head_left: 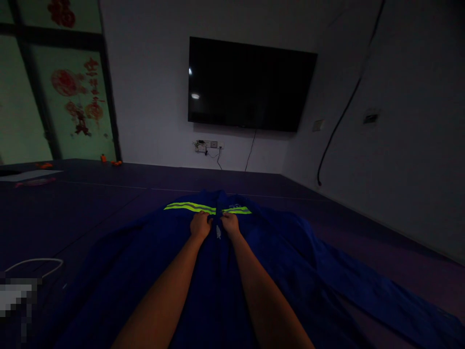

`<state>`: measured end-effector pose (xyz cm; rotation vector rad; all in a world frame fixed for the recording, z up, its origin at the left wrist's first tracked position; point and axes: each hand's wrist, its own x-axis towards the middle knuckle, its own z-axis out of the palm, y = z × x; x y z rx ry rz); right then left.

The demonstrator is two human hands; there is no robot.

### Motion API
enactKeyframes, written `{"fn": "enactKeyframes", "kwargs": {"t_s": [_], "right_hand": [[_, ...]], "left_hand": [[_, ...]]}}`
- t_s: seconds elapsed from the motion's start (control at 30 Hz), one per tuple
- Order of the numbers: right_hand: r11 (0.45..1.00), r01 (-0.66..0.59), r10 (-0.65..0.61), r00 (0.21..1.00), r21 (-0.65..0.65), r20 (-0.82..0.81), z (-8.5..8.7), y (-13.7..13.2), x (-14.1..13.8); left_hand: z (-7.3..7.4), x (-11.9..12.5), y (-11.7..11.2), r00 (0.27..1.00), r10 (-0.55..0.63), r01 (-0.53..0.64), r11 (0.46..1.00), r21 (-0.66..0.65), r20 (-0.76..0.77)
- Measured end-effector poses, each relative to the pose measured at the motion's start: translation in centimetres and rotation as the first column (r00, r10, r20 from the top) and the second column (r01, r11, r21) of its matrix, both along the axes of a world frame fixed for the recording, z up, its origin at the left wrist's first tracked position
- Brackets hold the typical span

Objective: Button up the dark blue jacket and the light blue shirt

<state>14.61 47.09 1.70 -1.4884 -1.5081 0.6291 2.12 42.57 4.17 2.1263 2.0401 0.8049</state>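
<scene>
Head view: two bare forearms enter from 6 o'clock over a blue work jacket (pixel 283 261) spread flat on a dark purple surface (pixel 90 203). Left hand (pixel 200 225) and right hand (pixel 230 224) lie side by side, fingers curled, each gripping the jacket's front edge beside the zipper pull (pixel 218 232), just below the yellow reflective stripe (pixel 189 207). A wall-mounted television (pixel 250 85) hangs at 12 o'clock; a white cable (pixel 34 263) lies at 9 o'clock.
</scene>
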Motion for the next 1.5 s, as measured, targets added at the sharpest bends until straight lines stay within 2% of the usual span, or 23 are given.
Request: {"fn": "enactKeyframes", "kwargs": {"t_s": [0.13,0.27,0.4,0.5,0.63,0.77,0.9,1.03,1.23,1.5], "right_hand": [[0.998,-0.048,0.055,0.981,0.042,-0.185,-1.1,0.9,0.0],[0.992,-0.080,0.108,0.944,0.099,-0.312,-1.8,1.6,-0.1],[0.982,-0.104,0.156,0.919,0.161,-0.362,-1.7,1.9,-0.1],[0.970,-0.128,0.195,0.915,0.205,-0.353,-1.3,2.0,-0.1],[0.959,-0.162,0.232,0.919,0.232,-0.319,-1.0,2.1,-0.2],[0.956,-0.167,0.237,0.925,0.241,-0.296,-1.1,2.2,-0.3],[0.958,-0.154,0.222,0.931,0.243,-0.288,-1.1,2.3,-0.4],[0.957,-0.159,0.227,0.932,0.244,-0.283,-1.0,2.4,-0.3],[0.959,-0.169,0.235,0.922,0.227,-0.307,-0.8,2.4,-0.1],[0.975,-0.170,0.214,0.893,0.144,-0.395,-0.9,2.2,-0.8]], "left_hand": [[-0.6,0.2,0.6,0.990,-0.133,0.134,0.991,0.009,-0.049],[-1.1,0.2,1.0,0.983,-0.184,0.184,0.983,0.005,-0.019],[-1.4,-0.2,1.8,0.971,-0.214,0.210,0.977,0.045,0.108],[-1.5,-0.4,2.7,0.925,-0.267,0.243,0.963,0.119,0.271],[-1.9,-0.7,3.7,0.795,-0.325,0.236,0.943,0.233,0.512],[-2.4,-0.9,4.1,0.606,-0.343,0.202,0.939,0.278,0.718],[-2.8,-1.1,4.2,0.423,-0.340,0.201,0.939,0.279,0.840],[-2.8,-1.2,4.3,0.319,-0.314,0.191,0.945,0.264,0.894],[-2.6,-1.1,3.9,0.269,-0.297,0.189,0.949,0.253,0.916],[-2.3,-1.0,3.6,0.283,-0.305,0.217,0.944,0.249,0.909]]}}
